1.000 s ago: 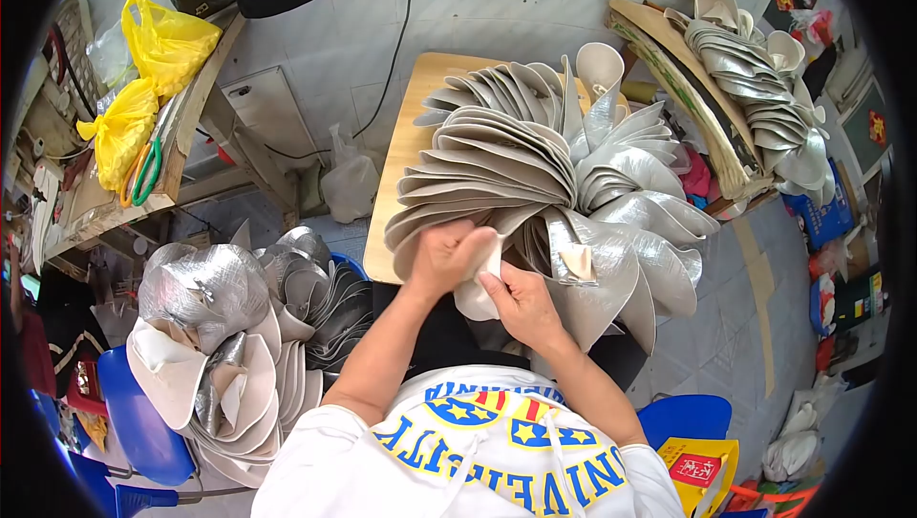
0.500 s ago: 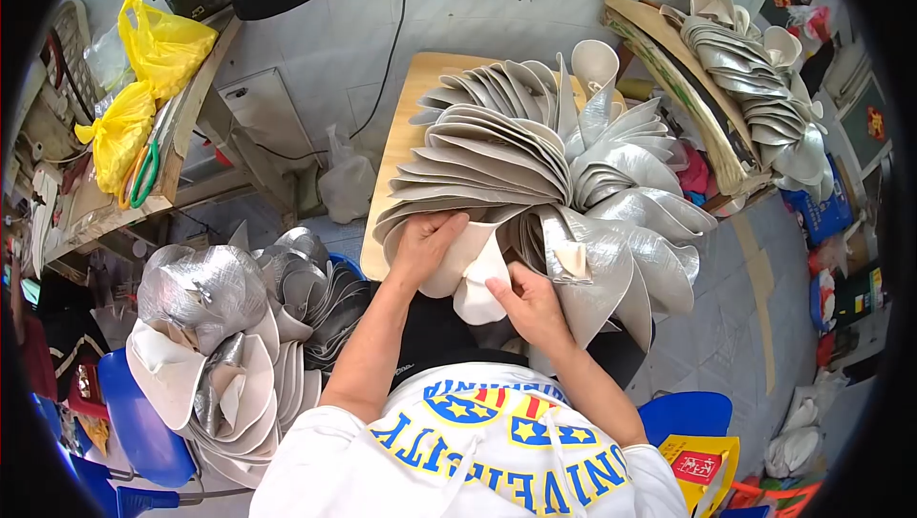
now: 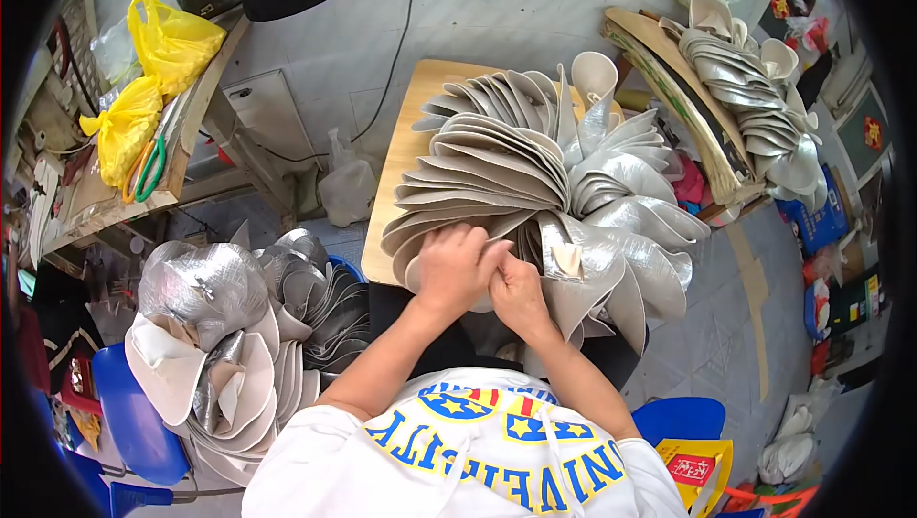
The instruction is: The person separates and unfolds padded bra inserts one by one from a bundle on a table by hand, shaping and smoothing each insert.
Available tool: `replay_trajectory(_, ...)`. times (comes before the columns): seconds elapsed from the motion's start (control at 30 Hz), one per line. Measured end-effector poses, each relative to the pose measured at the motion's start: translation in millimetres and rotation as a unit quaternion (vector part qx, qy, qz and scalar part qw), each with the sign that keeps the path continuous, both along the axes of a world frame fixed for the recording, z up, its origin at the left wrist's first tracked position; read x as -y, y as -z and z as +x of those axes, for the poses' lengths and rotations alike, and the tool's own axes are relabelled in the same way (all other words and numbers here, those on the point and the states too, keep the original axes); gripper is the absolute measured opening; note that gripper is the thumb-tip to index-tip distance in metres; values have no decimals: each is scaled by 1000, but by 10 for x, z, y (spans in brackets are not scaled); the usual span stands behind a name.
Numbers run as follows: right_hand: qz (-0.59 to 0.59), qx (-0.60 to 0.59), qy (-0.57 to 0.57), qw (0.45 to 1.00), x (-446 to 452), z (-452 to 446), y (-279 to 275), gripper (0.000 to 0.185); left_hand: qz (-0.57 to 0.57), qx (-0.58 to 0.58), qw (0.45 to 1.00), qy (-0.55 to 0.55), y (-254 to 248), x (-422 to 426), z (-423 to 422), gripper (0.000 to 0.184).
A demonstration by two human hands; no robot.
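Just below the frame's centre, the left hand [image 3: 458, 265] and right hand [image 3: 519, 296] come together, fingers curled; whether either grip holds a piece cannot be told. The fanned grey stack [image 3: 492, 169] lies directly above them on the bench [image 3: 423, 85], its sheets long sideways, the left hand nearer.

Left hand [image 3: 458, 270] against sheets [image 3: 485, 170]; right hand [image 3: 519, 296] beside.

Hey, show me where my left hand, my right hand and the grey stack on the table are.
Left hand [image 3: 455, 268]: head view, on the back of the hand.
Right hand [image 3: 519, 294]: head view, on the back of the hand.
Grey stack [image 3: 489, 172]: head view, on its fanned layers, near the middle.
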State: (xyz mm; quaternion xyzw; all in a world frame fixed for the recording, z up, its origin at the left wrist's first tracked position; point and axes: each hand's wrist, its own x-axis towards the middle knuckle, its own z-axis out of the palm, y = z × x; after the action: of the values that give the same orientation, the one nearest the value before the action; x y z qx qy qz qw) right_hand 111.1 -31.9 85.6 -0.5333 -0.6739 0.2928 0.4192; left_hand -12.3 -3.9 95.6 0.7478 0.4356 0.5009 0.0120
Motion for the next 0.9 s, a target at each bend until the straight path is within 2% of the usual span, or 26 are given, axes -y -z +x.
replay_trajectory(0.03,-3,-23,-12,1000,-6,5,29,22,13,17,1000,-11,55,-56,43,26)
replay_trajectory(0.1,-42,-37,-39,998,-36,65,0,23,-150,93,980,88,82,-163,21,29)
replay_trajectory(0.17,-117,-21,-66,991,-29,155,-70,22,-279,191,923,183,155,-255,3,33)
replay_trajectory(0.2,-105,-120,-95,983,-29,149,21,22,-326,250,883,227,216,-292,-12,35)
replay_trajectory(0.23,-113,-138,-100,979,-20,154,70,23,-368,307,836,269,277,-326,-17,37)
replay_trajectory(0.27,-120,-156,-104,975,-8,162,107,23,-378,331,818,279,348,-346,-7,24)
replay_trajectory(0.37,-99,-161,-90,978,151,173,131,22,-352,470,769,251,584,-467,121,11)
replay_trajectory(0.4,-85,-151,-86,981,187,178,123,21,-412,374,797,235,653,-531,27,19)
replay_trajectory(0.5,-88,-221,-49,970,252,154,290,20,-339,325,865,177,776,-565,107,25)
replay_trajectory(0.53,-89,-222,-45,970,270,157,293,21,-378,343,836,203,748,-556,81,31)
replay_trajectory(0.73,-123,-154,-20,980,271,174,147,27,-437,452,737,250,462,-387,32,18)
replay_trajectory(0.83,-70,-83,27,994,205,153,109,33,-466,450,726,231,412,-309,20,14)
replay_trajectory(0.87,-66,-129,36,989,160,132,180,37,-463,444,731,231,403,-298,32,14)
replay_trajectory(0.9,-60,-119,43,990,129,123,178,36,-460,439,737,229,398,-288,35,14)
